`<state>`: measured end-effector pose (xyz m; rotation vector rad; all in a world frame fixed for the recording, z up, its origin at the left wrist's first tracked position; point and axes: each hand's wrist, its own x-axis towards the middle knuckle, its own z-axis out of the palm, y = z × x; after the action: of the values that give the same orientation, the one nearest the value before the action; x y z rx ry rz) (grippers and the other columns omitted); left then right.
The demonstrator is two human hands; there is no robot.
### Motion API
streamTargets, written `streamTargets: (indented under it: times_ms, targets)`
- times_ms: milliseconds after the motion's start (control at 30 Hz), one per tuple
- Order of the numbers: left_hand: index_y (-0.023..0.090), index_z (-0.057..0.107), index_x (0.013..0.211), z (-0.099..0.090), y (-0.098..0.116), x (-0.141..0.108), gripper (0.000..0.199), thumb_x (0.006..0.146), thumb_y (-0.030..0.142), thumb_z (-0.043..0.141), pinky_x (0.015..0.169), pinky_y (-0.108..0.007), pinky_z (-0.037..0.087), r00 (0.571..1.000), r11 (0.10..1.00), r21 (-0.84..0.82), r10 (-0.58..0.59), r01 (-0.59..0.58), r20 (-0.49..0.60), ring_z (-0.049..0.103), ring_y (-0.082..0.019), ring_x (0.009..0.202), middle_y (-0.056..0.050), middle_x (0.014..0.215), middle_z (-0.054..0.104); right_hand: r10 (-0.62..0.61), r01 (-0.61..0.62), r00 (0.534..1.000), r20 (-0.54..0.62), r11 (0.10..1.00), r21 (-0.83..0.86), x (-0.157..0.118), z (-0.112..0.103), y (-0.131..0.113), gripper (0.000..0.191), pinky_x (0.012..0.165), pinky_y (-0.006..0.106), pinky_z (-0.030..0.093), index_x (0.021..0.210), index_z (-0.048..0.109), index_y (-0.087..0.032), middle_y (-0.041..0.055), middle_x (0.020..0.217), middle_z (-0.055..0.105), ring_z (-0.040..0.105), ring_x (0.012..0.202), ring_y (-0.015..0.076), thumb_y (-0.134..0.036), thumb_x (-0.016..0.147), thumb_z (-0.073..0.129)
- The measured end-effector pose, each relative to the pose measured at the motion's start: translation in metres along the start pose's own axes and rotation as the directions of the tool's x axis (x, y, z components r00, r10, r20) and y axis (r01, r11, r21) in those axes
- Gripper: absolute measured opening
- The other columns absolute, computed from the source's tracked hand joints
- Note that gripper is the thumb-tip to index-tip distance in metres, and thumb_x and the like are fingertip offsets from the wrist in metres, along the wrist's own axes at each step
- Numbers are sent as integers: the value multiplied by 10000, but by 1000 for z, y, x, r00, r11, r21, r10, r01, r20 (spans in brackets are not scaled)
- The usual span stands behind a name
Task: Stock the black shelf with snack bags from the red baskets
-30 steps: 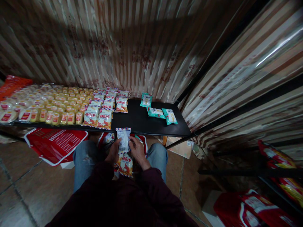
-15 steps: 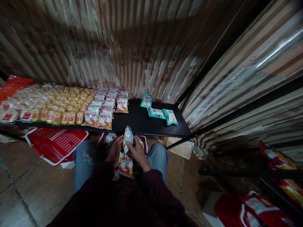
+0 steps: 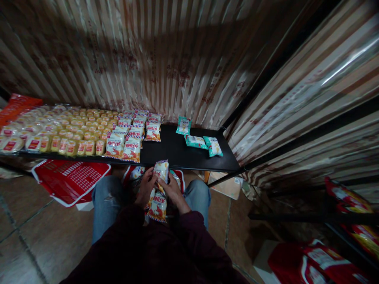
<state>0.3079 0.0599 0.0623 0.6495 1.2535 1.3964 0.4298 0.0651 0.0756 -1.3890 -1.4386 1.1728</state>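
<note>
The left hand (image 3: pixel 145 187) has its fingers closed on one side of a small white-and-orange plastic snack packet (image 3: pixel 161 170) with a striped crimped edge, and the right hand (image 3: pixel 174 191) clamps the other side, thumb across the front. The packet is held upright between the knees, just beside the front edge of a long black shelf (image 3: pixel 177 154), its printed face towards the head. Such a light, puffed wrapper would probably handle best with soft pressure from the fingertips on both sides, the seals uncreased and the contents not squeezed; thumbs kept low would leave the print easy to check. Just below it lies a matching orange-and-white packet (image 3: pixel 157 207), and behind the hands shows part of a red basket with a white rim (image 3: pixel 183 183). On the shelf, matching striped-edge packets (image 3: pixel 115 145) stand in overlapping rows, faces turned the same way, a useful guide for orientation. To their left sit many small yellow wrapped cakes (image 3: pixel 71 148); to their right, well apart, lie three green-and-white packets (image 3: pixel 194 141) at differing angles. Farther out, a red perforated plastic basket (image 3: pixel 74 177) rests below the shelf's left part
</note>
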Motion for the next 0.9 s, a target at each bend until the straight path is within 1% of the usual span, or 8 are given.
streamTargets:
  times_ms: [100, 233, 333, 433, 500, 600, 733, 900]
  targets:
    - [178, 565, 1194, -1, 4, -2, 560, 708, 424, 694, 757, -277, 488, 1000, 1000, -31, -1, 0, -9, 633, -186, 876, -67, 1002, 677, 54, -57, 998, 19, 979, 195, -1, 0, -3, 509, 869, 359, 520, 1257, 520, -213, 86, 1187, 652, 644, 1018, 224, -391, 788, 607]
    - [159, 645, 1035, 0, 14, -6, 459, 708, 478, 683, 708, -285, 491, 998, 999, 27, -44, 43, 42, 642, -206, 827, -73, 918, 709, 125, -125, 992, 16, 962, 243, 1, -1, -8, 424, 760, 327, 545, 1245, 515, -223, 71, 1127, 679, 672, 941, 212, -384, 854, 486]
    - [159, 654, 990, 1, 18, -5, 419, 701, 460, 695, 734, -288, 496, 999, 999, 14, -39, 38, 37, 650, -214, 850, -73, 932, 714, 111, -110, 994, -1, 989, 96, 5, -3, -10, 349, 753, 315, 523, 1163, 572, -223, 57, 1057, 697, 667, 906, 202, -390, 893, 428]
    - [162, 635, 1017, 1, 18, 0, 421, 710, 445, 692, 771, -300, 500, 1000, 999, 36, 21, -22, 4, 651, -217, 883, -77, 973, 706, 33, -36, 999, -28, 991, -130, 9, -3, -12, 352, 775, 315, 484, 1120, 602, -214, 70, 1014, 702, 653, 899, 210, -430, 915, 414]
    - [171, 619, 1046, 0, 17, 5, 415, 728, 430, 680, 791, -305, 498, 997, 994, 74, 79, -77, -19, 644, -215, 908, -81, 1010, 695, -7, -1, 999, -34, 974, -225, 13, -2, -12, 381, 756, 307, 466, 1135, 596, -213, 77, 979, 705, 650, 875, 216, -474, 915, 428]
    - [178, 607, 1069, 1, 20, 11, 401, 736, 387, 681, 811, -307, 494, 990, 984, 121, 134, -129, -33, 639, -214, 921, -86, 1042, 683, -10, -10, 997, -72, 963, -268, 19, 1, -12, 404, 725, 286, 451, 1097, 609, -217, 70, 946, 703, 645, 846, 205, -515, 925, 397]
    - [189, 617, 1074, 6, 28, 16, 390, 718, 325, 702, 825, -315, 488, 986, 979, 144, 157, -147, -62, 644, -220, 902, -72, 992, 692, 12, -56, 987, -157, 960, -276, 32, 6, -13, 438, 690, 276, 446, 996, 621, -209, 66, 909, 695, 628, 789, 186, -480, 963, 278]
    - [211, 621, 1091, 11, 35, 24, 379, 724, 275, 689, 899, -329, 468, 977, 964, 194, 201, -183, -73, 625, -239, 1004, -64, 1046, 688, 12, -92, 971, -240, 942, -323, 51, 15, -13, 476, 631, 293, 427, 860, 593, -220, 69, 793, 671, 605, 709, 201, -496, 960, 218]
